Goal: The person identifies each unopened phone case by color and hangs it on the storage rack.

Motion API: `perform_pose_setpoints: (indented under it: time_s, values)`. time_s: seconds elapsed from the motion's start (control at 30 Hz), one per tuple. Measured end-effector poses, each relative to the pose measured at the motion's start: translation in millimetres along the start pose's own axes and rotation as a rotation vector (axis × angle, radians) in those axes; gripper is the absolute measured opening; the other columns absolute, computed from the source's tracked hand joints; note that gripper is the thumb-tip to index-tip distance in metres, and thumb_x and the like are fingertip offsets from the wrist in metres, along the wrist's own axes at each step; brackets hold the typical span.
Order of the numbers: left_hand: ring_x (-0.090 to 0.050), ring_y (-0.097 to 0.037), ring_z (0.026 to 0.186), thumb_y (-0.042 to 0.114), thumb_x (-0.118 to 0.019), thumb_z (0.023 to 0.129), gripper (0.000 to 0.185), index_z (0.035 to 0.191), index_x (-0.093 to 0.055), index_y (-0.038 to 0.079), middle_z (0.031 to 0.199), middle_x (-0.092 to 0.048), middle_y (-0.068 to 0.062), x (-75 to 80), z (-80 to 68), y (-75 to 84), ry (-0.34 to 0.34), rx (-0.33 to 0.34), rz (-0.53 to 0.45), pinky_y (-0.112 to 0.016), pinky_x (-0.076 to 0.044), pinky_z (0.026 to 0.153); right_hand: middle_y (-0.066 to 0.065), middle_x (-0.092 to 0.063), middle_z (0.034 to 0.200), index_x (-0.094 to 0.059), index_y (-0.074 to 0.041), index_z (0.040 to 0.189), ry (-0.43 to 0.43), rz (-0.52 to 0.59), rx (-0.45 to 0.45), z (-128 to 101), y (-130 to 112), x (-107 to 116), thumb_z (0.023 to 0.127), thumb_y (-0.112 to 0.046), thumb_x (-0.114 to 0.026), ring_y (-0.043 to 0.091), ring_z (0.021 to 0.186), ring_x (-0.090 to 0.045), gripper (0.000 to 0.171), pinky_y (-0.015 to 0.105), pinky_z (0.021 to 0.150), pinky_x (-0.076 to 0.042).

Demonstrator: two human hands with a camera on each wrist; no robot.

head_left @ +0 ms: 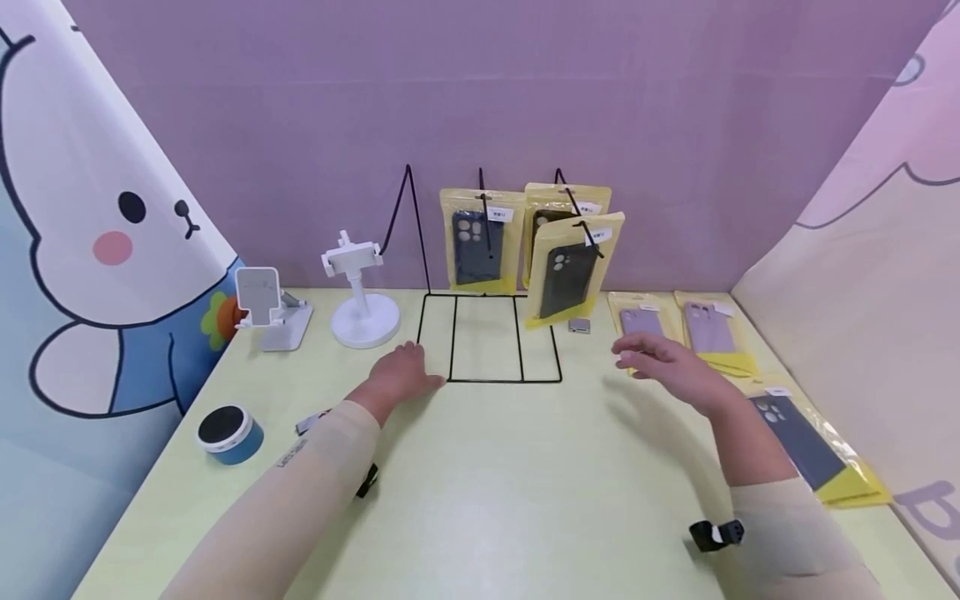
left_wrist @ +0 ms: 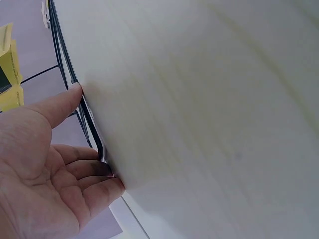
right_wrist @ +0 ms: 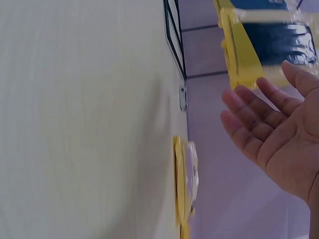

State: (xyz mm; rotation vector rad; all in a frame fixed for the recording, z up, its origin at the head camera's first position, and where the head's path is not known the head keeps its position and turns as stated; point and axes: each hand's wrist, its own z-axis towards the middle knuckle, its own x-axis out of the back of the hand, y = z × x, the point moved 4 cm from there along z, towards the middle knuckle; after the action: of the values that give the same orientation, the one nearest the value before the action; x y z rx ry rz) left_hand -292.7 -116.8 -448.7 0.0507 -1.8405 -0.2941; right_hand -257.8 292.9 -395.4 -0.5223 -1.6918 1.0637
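A pale green table fills the scene, walled by a purple backdrop and cartoon rabbit panels. At its far middle stands a black wire rack, its flat base frame lying on the tabletop and its uprights rising against the backdrop. Three phone cases in yellow packets hang from the rack's hooks, faces out for display; the front one hangs tilted.

The left hand rests on the table at the near-left corner of the rack's base. In the left wrist view its thumb and fingertips touch the wire, fingers loosely bent and close together, apparently steadying the frame; nothing is pinched.

The right hand hovers above the table just right of the rack, palm open, fingers slightly spread and gently curved, holding nothing. It is nearest the lilac cases lying flat in packets along the right edge, with a dark blue case nearer the camera, laid out within reach.

A small grey piece lies beside the rack's right foot. On the left stand a white round-based phone stand, a folding stand and a small blue speaker, all well apart from the hands.
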Motion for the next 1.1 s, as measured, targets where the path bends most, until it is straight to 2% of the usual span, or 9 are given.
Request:
perform_pose_setpoints:
  time_s: [0.1, 0.2, 0.3, 0.43, 0.53, 0.6, 0.83, 0.97, 1.1]
  values:
    - [-0.041, -0.042, 0.135, 0.051, -0.06, 0.093, 0.083, 0.144, -0.036, -0.01, 0.148, -0.039, -0.03, 0.3, 0.1, -0.2, -0.004, 0.004, 0.004, -0.052, -0.04, 0.11, 0.011, -0.058, 0.128, -0.048, -0.001, 0.136, 0.029, -0.013, -0.004, -11.1, 6.8, 14.7, 0.103, -0.035, -0.05, 0.027, 0.118, -0.059, 0.047, 0.03, 0.097, -0.053]
    - [-0.041, -0.042, 0.136, 0.051, -0.06, 0.093, 0.083, 0.145, -0.035, -0.01, 0.148, -0.038, -0.03, 0.0, 0.0, -0.9, -0.012, 0.008, 0.002, -0.052, -0.04, 0.11, 0.009, -0.059, 0.127, -0.048, 0.001, 0.137, 0.068, -0.05, 0.002, -23.8, 13.6, 29.6, 0.104, -0.033, -0.047, 0.015, 0.114, -0.062, 0.047, 0.024, 0.095, -0.053]
    - [-0.038, -0.042, 0.138, 0.051, -0.059, 0.094, 0.084, 0.146, -0.033, -0.009, 0.15, -0.036, -0.029, -0.2, -0.7, -1.1, -0.025, 0.011, -0.004, -0.052, -0.039, 0.111, 0.01, -0.058, 0.128, -0.048, 0.001, 0.136, 0.128, -0.128, -0.019, -38.1, 21.5, 45.0, 0.105, -0.033, -0.045, 0.008, 0.111, -0.06, 0.046, 0.021, 0.092, -0.052]
    - [-0.038, -0.042, 0.139, 0.05, -0.059, 0.094, 0.084, 0.147, -0.033, -0.009, 0.151, -0.035, -0.029, 0.9, -2.2, -0.3, -0.03, 0.014, -0.001, -0.052, -0.038, 0.112, 0.022, -0.053, 0.134, -0.044, 0.0, 0.14, 0.203, -0.278, -0.121, -55.8, 35.4, 66.7, 0.105, -0.041, -0.042, 0.029, 0.119, -0.055, 0.054, 0.038, 0.092, -0.052]
    - [-0.038, -0.042, 0.138, 0.05, -0.059, 0.094, 0.083, 0.146, -0.033, -0.009, 0.15, -0.036, -0.03, 2.0, -2.7, 0.1, -0.024, 0.011, 0.004, -0.052, -0.039, 0.111, 0.033, -0.042, 0.141, -0.035, 0.006, 0.144, 0.225, -0.366, -0.229, -66.2, 49.3, 82.2, 0.104, -0.048, -0.038, 0.05, 0.123, -0.045, 0.067, 0.058, 0.09, -0.048]
    - [-0.038, -0.042, 0.138, 0.05, -0.058, 0.094, 0.084, 0.146, -0.033, -0.009, 0.15, -0.035, -0.03, 2.4, -2.7, 0.1, -0.02, 0.01, 0.005, -0.052, -0.039, 0.111, 0.038, -0.034, 0.143, -0.029, 0.011, 0.145, 0.226, -0.411, -0.296, -71.3, 60.2, 91.2, 0.103, -0.052, -0.036, 0.056, 0.125, -0.039, 0.076, 0.065, 0.09, -0.044]
    - [-0.04, -0.042, 0.136, 0.051, -0.059, 0.093, 0.083, 0.146, -0.035, -0.009, 0.149, -0.037, -0.029, 2.0, -2.0, 0.2, -0.017, 0.004, -0.003, -0.052, -0.04, 0.11, 0.049, -0.019, 0.139, -0.011, 0.019, 0.145, 0.202, -0.521, -0.524, -86.1, 104.1, 111.8, 0.093, -0.066, -0.045, 0.066, 0.122, -0.026, 0.105, 0.074, 0.095, -0.034]
    - [-0.04, -0.042, 0.137, 0.051, -0.059, 0.093, 0.083, 0.146, -0.035, -0.009, 0.149, -0.037, -0.029, 1.5, -1.8, -0.1, -0.008, 0.002, 0.001, -0.052, -0.04, 0.11, 0.052, -0.018, 0.137, -0.005, 0.022, 0.144, 0.158, -0.547, -0.58, -92.1, 122.2, 114.5, 0.084, -0.072, -0.055, 0.068, 0.121, -0.024, 0.122, 0.076, 0.097, -0.031]
    - [-0.039, -0.041, 0.137, 0.051, -0.059, 0.093, 0.083, 0.146, -0.035, -0.009, 0.15, -0.037, -0.028, 1.2, -1.3, 0.4, -0.007, 0.001, 0.002, -0.052, -0.04, 0.11, 0.052, -0.015, 0.137, -0.001, 0.021, 0.144, 0.058, -0.554, -0.643, -95.4, 133.4, 112.4, 0.079, -0.076, -0.058, 0.068, 0.12, -0.023, 0.13, 0.076, 0.097, -0.03]
